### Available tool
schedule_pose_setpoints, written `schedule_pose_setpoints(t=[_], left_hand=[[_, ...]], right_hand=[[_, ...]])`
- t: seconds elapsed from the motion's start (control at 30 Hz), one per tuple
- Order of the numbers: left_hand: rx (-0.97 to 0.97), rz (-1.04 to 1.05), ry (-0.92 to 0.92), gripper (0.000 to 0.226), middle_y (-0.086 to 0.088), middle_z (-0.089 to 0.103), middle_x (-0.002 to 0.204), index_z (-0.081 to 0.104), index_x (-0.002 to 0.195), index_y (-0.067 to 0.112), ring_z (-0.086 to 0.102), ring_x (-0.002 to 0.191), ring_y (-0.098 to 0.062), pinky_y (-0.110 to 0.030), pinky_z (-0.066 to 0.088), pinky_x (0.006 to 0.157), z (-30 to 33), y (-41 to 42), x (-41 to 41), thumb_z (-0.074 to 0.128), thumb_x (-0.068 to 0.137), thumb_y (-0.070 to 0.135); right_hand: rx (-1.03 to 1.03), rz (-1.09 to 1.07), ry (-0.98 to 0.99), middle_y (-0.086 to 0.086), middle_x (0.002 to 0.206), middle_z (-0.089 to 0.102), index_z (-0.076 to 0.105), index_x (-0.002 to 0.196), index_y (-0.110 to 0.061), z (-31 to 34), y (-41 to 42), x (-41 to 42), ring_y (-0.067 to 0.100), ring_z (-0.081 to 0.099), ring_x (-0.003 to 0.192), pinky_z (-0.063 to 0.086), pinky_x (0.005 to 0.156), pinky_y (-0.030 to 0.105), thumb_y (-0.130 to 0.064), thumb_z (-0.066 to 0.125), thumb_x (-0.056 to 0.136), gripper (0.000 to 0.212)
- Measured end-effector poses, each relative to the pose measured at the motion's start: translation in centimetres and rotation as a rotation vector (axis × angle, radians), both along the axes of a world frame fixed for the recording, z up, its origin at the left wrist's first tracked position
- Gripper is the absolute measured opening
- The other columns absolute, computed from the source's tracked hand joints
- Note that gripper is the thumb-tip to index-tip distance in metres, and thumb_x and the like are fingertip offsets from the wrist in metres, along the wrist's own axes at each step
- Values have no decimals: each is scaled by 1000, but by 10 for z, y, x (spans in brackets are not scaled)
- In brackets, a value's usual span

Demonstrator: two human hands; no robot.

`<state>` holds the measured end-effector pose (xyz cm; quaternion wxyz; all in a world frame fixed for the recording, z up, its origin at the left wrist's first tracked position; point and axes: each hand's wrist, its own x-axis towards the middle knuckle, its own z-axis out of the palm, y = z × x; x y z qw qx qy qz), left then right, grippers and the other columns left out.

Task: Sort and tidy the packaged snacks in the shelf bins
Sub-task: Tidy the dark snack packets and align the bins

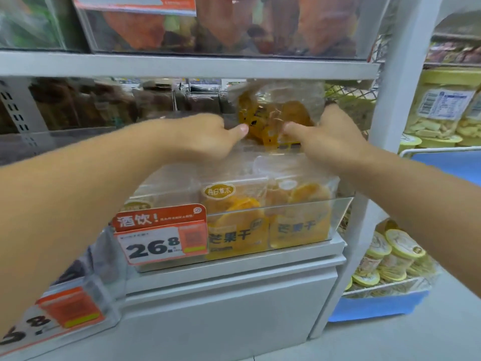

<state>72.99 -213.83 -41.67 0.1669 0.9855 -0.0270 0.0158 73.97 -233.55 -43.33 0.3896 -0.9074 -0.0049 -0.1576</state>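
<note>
— Head view, shop aisle: what are the hands doing?

— Both are reaching into the shelf, gripping one clear packet of dried mango (276, 113) from either side. The left hand (205, 138) is pinching its left edge, thumb pointing right; the right hand (325, 136) is clasping the right edge, thumb pointing left, fingers going behind the packet and out of sight.

— And where is the packet sitting?

— It is being held upright above the clear plastic bin (335, 217), just under the grey shelf board (182, 66). Inside that bin, more mango packets (234, 217) are standing side by side, yellow labels facing out.

— Anything on the bin's front?

— An orange-and-white price tag (161, 235) reading 26.8 is hanging at its left corner. A second, blurred tag (52, 316) is showing at lower left.

— And to the right?

— Past the white upright post (400, 100), tubs with yellow lids (390, 259) are lying stacked in a blue tray (377, 307).
</note>
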Motion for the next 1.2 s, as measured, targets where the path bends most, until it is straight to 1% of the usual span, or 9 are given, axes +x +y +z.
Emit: schedule_pose_setpoints(t=[0.13,0.27,0.43,0.57,0.7,0.9,1.0,1.1,1.2], left_hand=[[-64,-114,66,50,0,60,126,63,116,22,58,100,-17,-31,38,90,3,-29,24,35,101,61],[-290,-310,143,37,18,61,128,55,134,34,57,115,0,-24,41,105,-2,-28,47,53,100,47],[-410,-315,52,14,30,60,90,60,97,41,53,62,26,5,40,59,-5,-20,65,72,90,39],[-393,-310,88,20,28,65,112,58,107,49,61,102,11,-18,47,102,-13,-27,64,68,90,48],[-273,-313,138,54,21,53,138,46,143,43,53,125,-7,-36,39,113,-17,-40,61,55,93,61],[-201,-222,70,92,5,58,136,50,143,31,54,122,-20,-43,39,112,-18,-46,56,29,73,87],[-113,-191,81,76,3,53,141,54,139,26,48,127,-19,-35,32,113,-14,-47,49,22,92,76],[-56,-168,86,51,3,52,116,58,114,26,46,105,-17,-20,27,85,-6,-42,45,19,104,58],[-79,-161,47,57,0,55,117,60,124,21,47,102,-19,-20,29,82,-4,-37,45,18,105,55]], right_hand=[[163,41,112,5,70,56,56,77,-9,10,3,24,22,55,61,44,53,27,-28,70,90,27],[387,184,240,5,86,77,74,105,-12,15,6,38,19,70,63,57,58,31,-29,82,80,32],[285,270,252,-5,86,78,75,100,-20,16,-3,43,18,75,86,59,89,44,-40,83,77,32],[230,217,196,-4,98,75,71,103,-22,15,-3,42,19,70,93,57,88,39,-48,80,80,36],[201,191,217,-1,105,71,65,123,-22,18,-2,44,19,65,88,53,82,34,-60,62,90,50],[35,231,278,1,86,67,66,103,-20,21,-1,33,17,59,72,50,68,28,-60,45,99,45],[-137,137,189,5,90,66,66,99,-15,19,3,29,19,57,77,41,66,29,-65,43,96,56],[-79,89,152,1,64,51,53,69,-14,18,-5,24,15,47,57,33,49,27,-57,50,98,51],[-37,130,148,0,61,44,49,67,-14,14,-15,21,16,43,57,32,45,23,-35,54,101,40]])
